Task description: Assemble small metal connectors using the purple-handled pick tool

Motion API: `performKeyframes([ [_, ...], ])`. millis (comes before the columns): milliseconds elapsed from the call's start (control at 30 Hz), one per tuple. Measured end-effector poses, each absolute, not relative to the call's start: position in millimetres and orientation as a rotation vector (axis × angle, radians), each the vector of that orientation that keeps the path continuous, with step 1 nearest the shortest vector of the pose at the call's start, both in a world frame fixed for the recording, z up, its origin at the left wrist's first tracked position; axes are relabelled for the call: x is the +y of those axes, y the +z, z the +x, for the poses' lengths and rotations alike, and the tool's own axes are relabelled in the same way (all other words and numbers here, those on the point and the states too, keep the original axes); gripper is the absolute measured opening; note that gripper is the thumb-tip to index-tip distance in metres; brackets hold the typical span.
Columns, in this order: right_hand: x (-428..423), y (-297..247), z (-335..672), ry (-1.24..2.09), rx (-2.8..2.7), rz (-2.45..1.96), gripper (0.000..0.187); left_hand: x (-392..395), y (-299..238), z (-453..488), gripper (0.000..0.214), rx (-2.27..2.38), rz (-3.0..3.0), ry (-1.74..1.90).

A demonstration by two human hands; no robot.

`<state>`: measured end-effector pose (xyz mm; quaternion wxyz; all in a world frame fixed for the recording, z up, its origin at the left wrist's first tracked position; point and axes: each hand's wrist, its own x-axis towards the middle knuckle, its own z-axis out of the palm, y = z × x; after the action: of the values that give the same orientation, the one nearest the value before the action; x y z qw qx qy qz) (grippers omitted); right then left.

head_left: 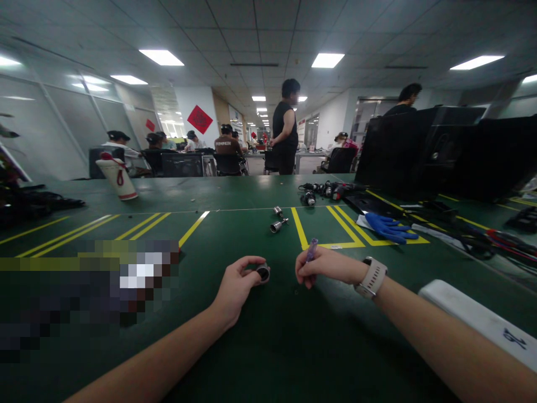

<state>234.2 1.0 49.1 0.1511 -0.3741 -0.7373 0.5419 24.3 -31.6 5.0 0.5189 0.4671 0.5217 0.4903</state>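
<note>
My left hand (240, 282) pinches a round metal connector part (263, 272) between thumb and fingers, its dark open face turned toward me. To its right, my right hand (309, 267) is closed around a small tool with a purple see-through handle (312, 249), probably a screwdriver; its tip is hidden by the fingers. Both hands are low over the green table (251, 347), apart from each other. A tiny piece (296, 291) lies under my right hand, too small to name. Farther off lie two silver metal connector parts, the nearer one (276, 226) larger than the other (278, 211).
Several dark cylindrical parts (309, 198) lie at the back. At right are a blue glove (386, 227), black monitors (413, 151), cables (509, 246) and a white case (470, 313). A cup (117, 178) stands back left. One person (286, 129) stands beyond the table; others sit farther away.
</note>
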Motion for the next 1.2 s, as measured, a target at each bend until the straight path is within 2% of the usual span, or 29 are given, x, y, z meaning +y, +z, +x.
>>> performKeyframes([
  [333, 0, 55, 236, 1.757, -2.168, -0.967, 0.018, -31, 4, 24, 0.026, 1.256, 1.137, 1.161],
  [633, 2, 48, 235, 1.537, -2.28, -0.963, 0.025, -29, -1, 22, 0.026, 1.233, 1.148, 1.158],
  [1000, 1, 44, 232, 1.461, -2.306, -0.95, 0.022, -29, -2, 20, 0.026, 1.231, 1.147, 1.146],
  [1200, 2, 39, 230, 1.538, -2.209, -0.993, 0.018, -28, -3, 20, 0.027, 1.213, 1.143, 1.158],
])
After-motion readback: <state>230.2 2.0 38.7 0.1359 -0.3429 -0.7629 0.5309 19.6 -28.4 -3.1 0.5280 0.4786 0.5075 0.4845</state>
